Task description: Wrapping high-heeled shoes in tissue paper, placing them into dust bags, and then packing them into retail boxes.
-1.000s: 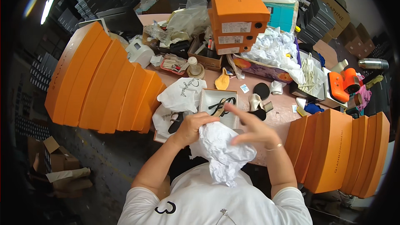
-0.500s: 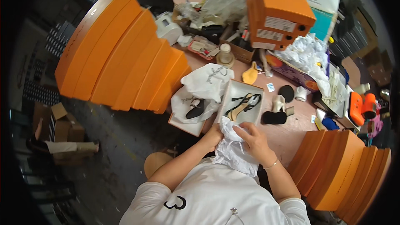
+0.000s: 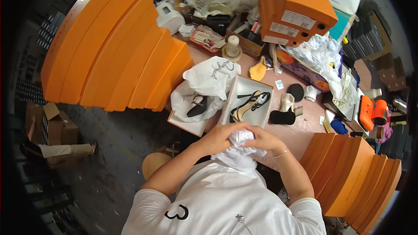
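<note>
Crumpled white tissue paper [image 3: 238, 154] is bunched in front of my shirt. My left hand [image 3: 220, 139] and my right hand [image 3: 264, 140] close round it from both sides, their fingers meeting near its top. Just beyond, an open shoebox [image 3: 269, 120] holds a black strappy sandal [image 3: 251, 105] with a tan insole and a shiny ornament. Left of that lies a white cloth bag [image 3: 208, 77] with dark script, and a dark pointed shoe [image 3: 198, 108] rests on it. Below the bag is a white-lined tray or lid [image 3: 188, 125].
Tall orange shoebox stacks stand at left [image 3: 109, 48] and right [image 3: 348, 178]. More orange boxes [image 3: 300, 8] are piled at the back, beside a carton of crumpled paper [image 3: 320, 52]. Black pads [image 3: 282, 117], a glue jar [image 3: 232, 48] and a yellow sponge-like piece [image 3: 257, 70] lie on the pink table.
The tissue paper hung loose and long between my hands; now it is gathered into a tighter bundle. My hands have come closer together, with the left one moving over its top.
</note>
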The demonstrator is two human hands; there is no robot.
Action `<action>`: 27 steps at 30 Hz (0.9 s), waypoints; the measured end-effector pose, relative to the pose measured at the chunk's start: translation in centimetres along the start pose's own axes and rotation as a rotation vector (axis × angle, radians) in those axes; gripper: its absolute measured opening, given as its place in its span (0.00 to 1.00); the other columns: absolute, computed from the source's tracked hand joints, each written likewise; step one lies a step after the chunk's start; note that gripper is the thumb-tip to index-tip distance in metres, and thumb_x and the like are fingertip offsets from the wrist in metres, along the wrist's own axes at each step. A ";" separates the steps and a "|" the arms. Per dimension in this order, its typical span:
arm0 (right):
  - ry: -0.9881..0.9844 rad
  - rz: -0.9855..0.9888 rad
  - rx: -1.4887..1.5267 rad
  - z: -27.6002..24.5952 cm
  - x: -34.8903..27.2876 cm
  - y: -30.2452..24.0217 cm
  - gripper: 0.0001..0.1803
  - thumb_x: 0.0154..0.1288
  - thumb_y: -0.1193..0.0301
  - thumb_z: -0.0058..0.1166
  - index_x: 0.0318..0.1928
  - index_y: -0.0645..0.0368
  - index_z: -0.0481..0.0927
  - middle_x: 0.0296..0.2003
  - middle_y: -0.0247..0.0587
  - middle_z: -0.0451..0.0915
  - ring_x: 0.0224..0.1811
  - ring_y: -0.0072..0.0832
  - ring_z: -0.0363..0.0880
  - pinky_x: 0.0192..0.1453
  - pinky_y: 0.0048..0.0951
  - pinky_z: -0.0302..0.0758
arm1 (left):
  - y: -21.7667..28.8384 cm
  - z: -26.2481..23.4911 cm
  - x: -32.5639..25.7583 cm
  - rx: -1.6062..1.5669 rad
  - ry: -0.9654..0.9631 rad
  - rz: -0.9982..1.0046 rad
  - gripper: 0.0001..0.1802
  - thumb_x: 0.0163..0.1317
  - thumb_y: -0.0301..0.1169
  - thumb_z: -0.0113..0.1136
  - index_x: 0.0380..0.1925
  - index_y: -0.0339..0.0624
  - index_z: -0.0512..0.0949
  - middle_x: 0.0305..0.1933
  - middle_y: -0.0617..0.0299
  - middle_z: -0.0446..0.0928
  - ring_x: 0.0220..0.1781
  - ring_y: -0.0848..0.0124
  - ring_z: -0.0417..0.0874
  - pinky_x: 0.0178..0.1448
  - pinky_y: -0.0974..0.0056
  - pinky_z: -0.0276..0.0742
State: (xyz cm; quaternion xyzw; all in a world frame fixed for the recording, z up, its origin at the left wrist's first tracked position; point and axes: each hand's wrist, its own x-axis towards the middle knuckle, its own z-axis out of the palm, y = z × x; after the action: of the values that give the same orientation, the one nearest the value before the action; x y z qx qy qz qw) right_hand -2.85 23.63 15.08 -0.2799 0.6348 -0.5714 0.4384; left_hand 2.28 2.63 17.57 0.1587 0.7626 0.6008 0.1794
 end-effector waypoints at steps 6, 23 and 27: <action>0.432 -0.036 -0.445 2.2 -0.7 -0.4 0.32 0.50 0.78 0.59 0.60 0.58 0.71 0.47 0.46 0.79 0.39 0.33 0.81 0.46 0.29 0.76 | -5.4 2.3 -1.6 -0.744 0.050 -0.471 0.21 0.59 0.23 0.61 0.54 0.35 0.72 0.47 0.59 0.78 0.48 0.73 0.79 0.54 0.67 0.73; 0.424 0.028 -0.702 4.0 -2.3 -0.4 0.31 0.51 0.69 0.65 0.57 0.60 0.72 0.41 0.48 0.79 0.39 0.43 0.81 0.43 0.36 0.77 | -1.9 -0.2 -3.1 -1.122 -0.092 -0.329 0.28 0.63 0.21 0.54 0.65 0.36 0.62 0.57 0.58 0.73 0.56 0.70 0.76 0.58 0.63 0.75; 0.557 -0.001 -0.857 5.5 -2.6 -0.2 0.29 0.48 0.70 0.66 0.54 0.57 0.74 0.34 0.45 0.78 0.35 0.46 0.79 0.38 0.40 0.76 | -3.9 2.0 -3.3 -0.967 0.227 -0.438 0.23 0.64 0.21 0.53 0.60 0.34 0.67 0.53 0.54 0.75 0.54 0.70 0.78 0.60 0.65 0.74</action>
State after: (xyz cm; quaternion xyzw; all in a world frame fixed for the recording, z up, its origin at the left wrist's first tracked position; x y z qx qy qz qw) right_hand 3.15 23.19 16.09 -0.2722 0.9047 -0.3128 0.0980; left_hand 6.02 1.94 13.66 -0.1705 0.4289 0.8452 0.2696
